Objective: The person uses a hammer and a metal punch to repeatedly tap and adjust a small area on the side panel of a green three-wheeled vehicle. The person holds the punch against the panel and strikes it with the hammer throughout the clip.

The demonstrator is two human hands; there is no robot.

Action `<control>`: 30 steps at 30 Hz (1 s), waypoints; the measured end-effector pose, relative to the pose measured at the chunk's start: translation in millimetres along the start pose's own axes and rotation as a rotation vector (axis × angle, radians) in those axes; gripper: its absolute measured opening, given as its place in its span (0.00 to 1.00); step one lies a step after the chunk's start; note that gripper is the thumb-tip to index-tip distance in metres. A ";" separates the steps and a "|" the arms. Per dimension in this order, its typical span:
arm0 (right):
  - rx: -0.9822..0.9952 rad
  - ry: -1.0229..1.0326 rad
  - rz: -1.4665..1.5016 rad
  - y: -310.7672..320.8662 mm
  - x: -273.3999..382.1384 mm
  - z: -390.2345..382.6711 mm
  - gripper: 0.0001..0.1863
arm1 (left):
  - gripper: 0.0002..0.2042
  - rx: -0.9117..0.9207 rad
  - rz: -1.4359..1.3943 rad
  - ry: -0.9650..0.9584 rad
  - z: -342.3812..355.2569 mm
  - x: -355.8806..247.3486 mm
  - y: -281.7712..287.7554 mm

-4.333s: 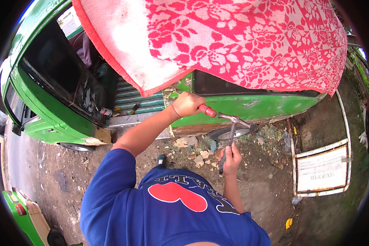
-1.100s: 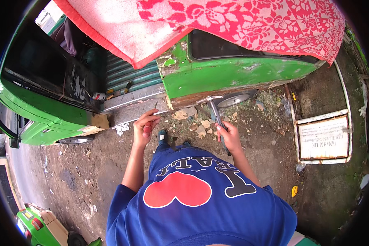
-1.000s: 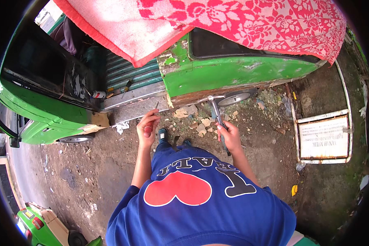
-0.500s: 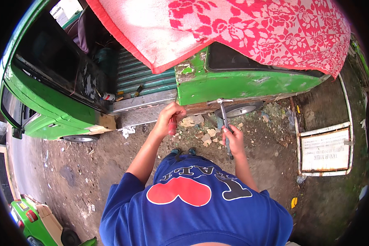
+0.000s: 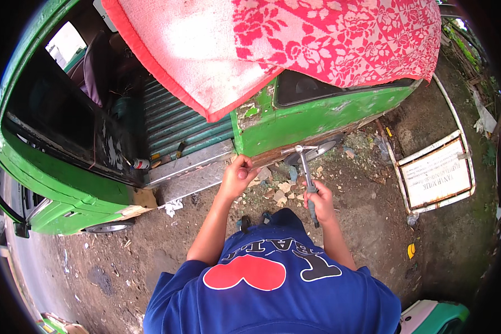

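Note:
My right hand (image 5: 319, 201) is closed around the dark grip of a hammer (image 5: 305, 167). The hammer's metal head points away from me, in front of the lower edge of a green vehicle (image 5: 317, 114). My left hand (image 5: 238, 177) is closed just below the corner of the vehicle's door opening. Its fingers curl inward, and what they hold is hidden; I cannot tell whether it touches the bodywork. Paint on the green panel is chipped near that corner.
A red and white floral blanket (image 5: 339, 42) drapes over the vehicle. A metal step (image 5: 192, 167) and ribbed floor (image 5: 172, 119) lie in the doorway. Broken flakes (image 5: 281, 196) litter the dirt ground. A framed white sign (image 5: 437, 178) is at right, near a yellow scrap (image 5: 411, 251).
A red object that showed in my left hand is now out of sight. The whole view has shifted; the hammer stays in my right hand, its head nearer the vehicle's lower edge.

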State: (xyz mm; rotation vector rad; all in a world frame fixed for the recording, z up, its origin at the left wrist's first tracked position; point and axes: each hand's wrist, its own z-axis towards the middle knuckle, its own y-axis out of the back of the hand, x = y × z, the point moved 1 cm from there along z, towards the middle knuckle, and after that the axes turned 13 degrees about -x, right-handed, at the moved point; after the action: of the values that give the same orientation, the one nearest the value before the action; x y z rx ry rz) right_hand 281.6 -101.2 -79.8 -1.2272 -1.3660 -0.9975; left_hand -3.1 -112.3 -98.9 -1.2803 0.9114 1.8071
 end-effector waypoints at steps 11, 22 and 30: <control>0.024 -0.120 -0.105 -15.9 -22.3 -9.6 0.33 | 0.17 0.089 0.270 -0.174 -13.2 -5.4 24.8; -0.077 -0.090 -0.077 20.8 -1.7 13.7 0.17 | 0.14 0.088 0.027 -0.587 47.3 -46.4 -21.8; 0.034 -0.112 -0.089 71.9 17.2 58.1 0.18 | 0.18 -0.188 0.060 -0.664 84.0 -69.1 -52.7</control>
State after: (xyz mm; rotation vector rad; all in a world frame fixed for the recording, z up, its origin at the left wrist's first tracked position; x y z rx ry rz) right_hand 344.4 -31.4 -75.0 -1.2214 -1.5303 -0.9748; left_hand 21.9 -25.6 -18.6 -0.6666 0.4183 2.1998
